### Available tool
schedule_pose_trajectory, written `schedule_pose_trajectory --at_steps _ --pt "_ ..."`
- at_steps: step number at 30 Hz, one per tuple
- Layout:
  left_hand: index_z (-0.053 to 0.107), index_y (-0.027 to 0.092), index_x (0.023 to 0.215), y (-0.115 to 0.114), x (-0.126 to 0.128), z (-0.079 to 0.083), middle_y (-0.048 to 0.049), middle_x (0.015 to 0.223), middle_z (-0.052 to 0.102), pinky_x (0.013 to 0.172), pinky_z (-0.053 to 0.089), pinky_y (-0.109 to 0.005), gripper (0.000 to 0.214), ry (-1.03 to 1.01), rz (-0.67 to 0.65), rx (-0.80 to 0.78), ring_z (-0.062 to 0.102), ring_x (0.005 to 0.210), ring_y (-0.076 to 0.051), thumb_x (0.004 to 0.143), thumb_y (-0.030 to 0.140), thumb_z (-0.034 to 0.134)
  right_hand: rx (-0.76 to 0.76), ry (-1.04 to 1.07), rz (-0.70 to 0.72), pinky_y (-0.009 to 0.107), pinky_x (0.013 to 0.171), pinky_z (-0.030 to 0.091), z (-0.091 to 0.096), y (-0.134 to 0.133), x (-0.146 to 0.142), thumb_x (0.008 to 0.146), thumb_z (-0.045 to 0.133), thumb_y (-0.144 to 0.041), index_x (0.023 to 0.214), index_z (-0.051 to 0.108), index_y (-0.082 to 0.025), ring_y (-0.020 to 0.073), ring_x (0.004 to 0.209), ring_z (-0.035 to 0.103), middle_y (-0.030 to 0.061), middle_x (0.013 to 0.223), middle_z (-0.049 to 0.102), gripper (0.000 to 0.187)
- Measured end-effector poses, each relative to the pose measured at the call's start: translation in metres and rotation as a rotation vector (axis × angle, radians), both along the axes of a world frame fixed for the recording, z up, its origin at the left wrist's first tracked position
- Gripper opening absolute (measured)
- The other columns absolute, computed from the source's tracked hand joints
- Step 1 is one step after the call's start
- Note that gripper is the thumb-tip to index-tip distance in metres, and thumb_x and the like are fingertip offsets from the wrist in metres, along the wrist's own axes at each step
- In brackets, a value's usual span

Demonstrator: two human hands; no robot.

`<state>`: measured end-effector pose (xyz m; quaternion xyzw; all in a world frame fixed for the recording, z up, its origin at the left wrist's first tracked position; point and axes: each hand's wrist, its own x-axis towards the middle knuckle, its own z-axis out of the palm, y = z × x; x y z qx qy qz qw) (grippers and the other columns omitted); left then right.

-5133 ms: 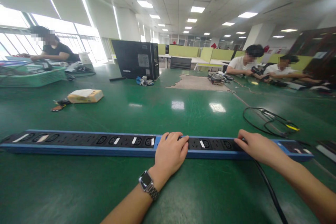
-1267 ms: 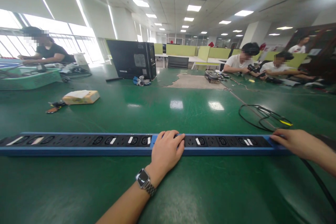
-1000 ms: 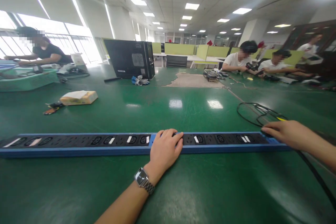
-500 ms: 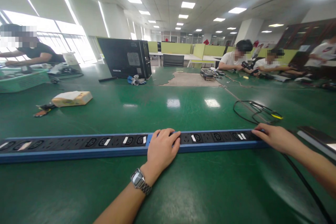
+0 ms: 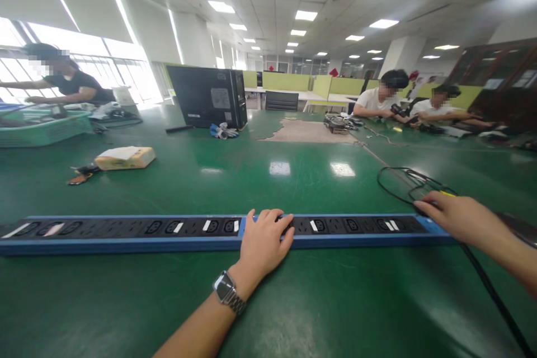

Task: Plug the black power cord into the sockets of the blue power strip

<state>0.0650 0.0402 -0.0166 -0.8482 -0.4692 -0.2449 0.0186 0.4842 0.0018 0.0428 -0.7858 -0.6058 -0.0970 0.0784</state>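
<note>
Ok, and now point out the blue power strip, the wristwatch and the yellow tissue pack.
Blue power strip [image 5: 222,227]: head view, on its black socket face.
Wristwatch [image 5: 224,286]: head view, on its screen.
Yellow tissue pack [image 5: 126,162]: head view, on its near side.

Head cam, fwd/dn over tbl.

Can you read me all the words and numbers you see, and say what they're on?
I can't read any words, brands or numbers here.
Label on the computer: too small to read.
White stickers on the power strip: no readable writing.
Tissue pack: too blurred.
Watch: no readable numbers.
</note>
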Motion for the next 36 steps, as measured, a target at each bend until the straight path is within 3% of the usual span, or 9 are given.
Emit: schedule_pose_trajectory --at_steps 3,5,8,12,22,29,33,36 --pt "0.061 0.032 0.115 0.0 0.0 0.0 -0.003 0.115 0.063 0.101 0.029 -0.058 0.029 -0.001 0.005 0.0 0.055 0.106 -0.025 0.091 0.036 0.045 -0.099 0.136 0.055 0.03 0.065 0.041 0.026 0.002 -0.029 0.084 0.042 -0.055 0.094 0.068 -0.024 0.0224 0.072 0.063 0.0065 0.078 0.07 0.041" --pt "0.061 0.032 0.116 0.0 0.0 -0.001 -0.0031 0.116 0.063 0.102 0.029 -0.057 0.029 0.0 0.007 0.0 0.055 0.106 -0.025 0.091 0.036 0.045 -0.181 0.197 0.154 0.029 0.064 0.042 0.028 0.006 -0.051 0.083 0.042 -0.054 0.088 0.068 -0.023 0.0214 0.071 0.063 0.0055 0.075 0.07 0.041" --pt "0.061 0.032 0.116 0.0 -0.001 -0.001 -0.0032 0.116 0.063 0.102 0.029 -0.057 0.029 0.001 0.001 -0.004 0.055 0.106 -0.025 0.091 0.037 0.045 -0.23 0.223 0.247 0.028 0.063 0.042 0.012 0.013 -0.079 0.083 0.041 -0.052 0.082 0.068 -0.023 0.0197 0.07 0.063 0.0034 0.074 0.07 0.04" --pt "0.062 0.031 0.114 -0.001 0.0 0.0 -0.0036 0.114 0.063 0.101 0.029 -0.058 0.029 -0.005 0.003 -0.006 0.055 0.105 -0.025 0.091 0.036 0.046 -0.219 0.207 0.247 0.027 0.06 0.04 -0.01 0.022 -0.092 0.084 0.041 -0.05 0.082 0.068 -0.022 0.0192 0.071 0.063 0.0037 0.077 0.07 0.039" --pt "0.062 0.031 0.114 -0.001 0.0 0.0 -0.0046 0.114 0.063 0.102 0.029 -0.056 0.029 -0.021 0.0 0.003 0.055 0.106 -0.025 0.091 0.035 0.046 -0.294 -0.008 0.107 0.032 0.061 0.037 -0.015 0.02 -0.115 0.088 0.036 -0.046 0.088 0.061 -0.019 0.0274 0.078 0.065 0.0118 0.082 0.069 0.037" --pt "0.061 0.031 0.116 0.0 0.0 -0.001 -0.0042 0.115 0.063 0.103 0.028 -0.056 0.03 -0.018 -0.005 0.0 0.054 0.106 -0.025 0.091 0.036 0.046 -0.296 -0.008 0.076 0.032 0.062 0.038 -0.025 0.016 -0.117 0.089 0.032 -0.046 0.091 0.058 -0.021 0.0271 0.08 0.065 0.0116 0.083 0.068 0.036" --pt "0.061 0.031 0.116 0.0 0.0 -0.002 -0.0039 0.115 0.063 0.102 0.028 -0.056 0.029 -0.014 -0.001 -0.008 0.054 0.106 -0.025 0.091 0.036 0.046 -0.307 0.004 0.1 0.031 0.061 0.038 -0.005 0.019 -0.113 0.086 0.039 -0.047 0.085 0.061 -0.021 0.0262 0.078 0.065 0.0098 0.082 0.069 0.034" --pt "0.061 0.03 0.116 0.0 0.001 -0.001 -0.0042 0.115 0.063 0.102 0.027 -0.056 0.029 -0.017 -0.005 -0.014 0.054 0.106 -0.025 0.091 0.036 0.046 -0.163 0.034 0.091 0.03 0.059 0.038 0.025 0.019 -0.121 0.083 0.044 -0.048 0.08 0.062 -0.021 0.0242 0.074 0.064 0.0088 0.077 0.069 0.033"
